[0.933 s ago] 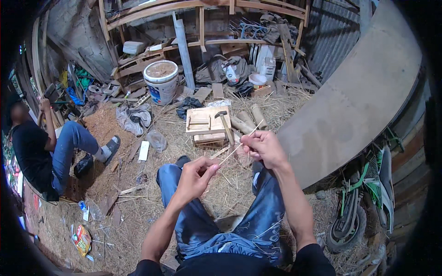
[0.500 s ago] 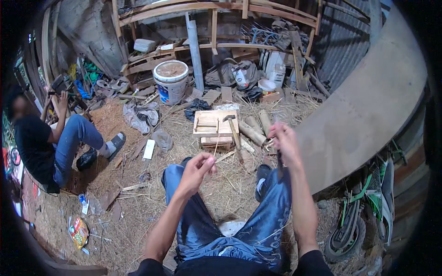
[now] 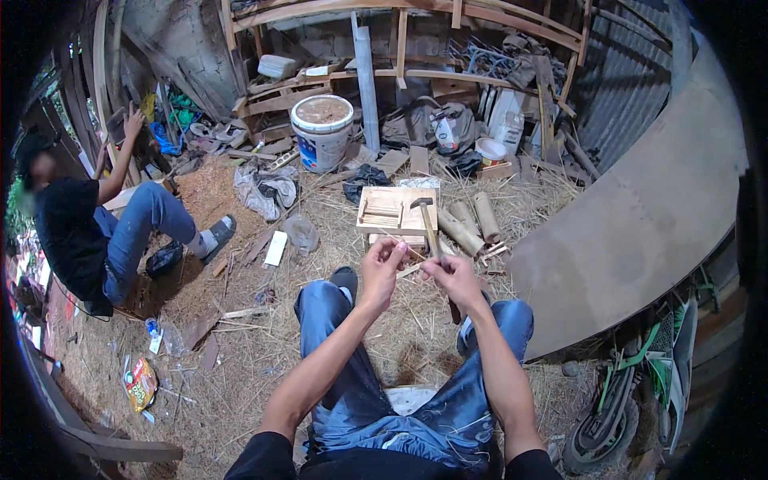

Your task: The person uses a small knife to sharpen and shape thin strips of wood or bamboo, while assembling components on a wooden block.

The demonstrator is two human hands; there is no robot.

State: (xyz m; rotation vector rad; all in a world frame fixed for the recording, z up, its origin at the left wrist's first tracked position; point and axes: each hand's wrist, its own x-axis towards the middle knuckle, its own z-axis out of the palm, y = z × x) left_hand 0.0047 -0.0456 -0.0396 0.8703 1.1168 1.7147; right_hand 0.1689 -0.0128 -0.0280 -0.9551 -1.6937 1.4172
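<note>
Between my knees, my left hand (image 3: pixel 382 274) pinches a thin wooden stick (image 3: pixel 414 253) that points toward my other hand. Close beside it, my right hand (image 3: pixel 454 282) is closed round a dark knife-like blade (image 3: pixel 455 312), which hangs below the fingers; its handle is hidden in the grip. The right fingertips are near the stick's end, and I cannot tell whether they touch it. Beyond both hands stands a low wooden block (image 3: pixel 370 194) bearing several thin sticks (image 3: pixel 381 216). A hammer (image 3: pixel 426 218) rests against its right side, head uppermost.
Bamboo pieces (image 3: pixel 462 227) lie right of the block. A large bucket (image 3: pixel 322 140) stands behind, before wooden rails. At left, another person (image 3: pixel 72 232) sits with an arm raised. A big curved board (image 3: pixel 632 216) and a small wheeled bike (image 3: pixel 604 416) are at right.
My right hand has come down and left, bringing the blade close to my left hand. My left hand has shifted slightly right with the stick. The other person's arm has risen.
</note>
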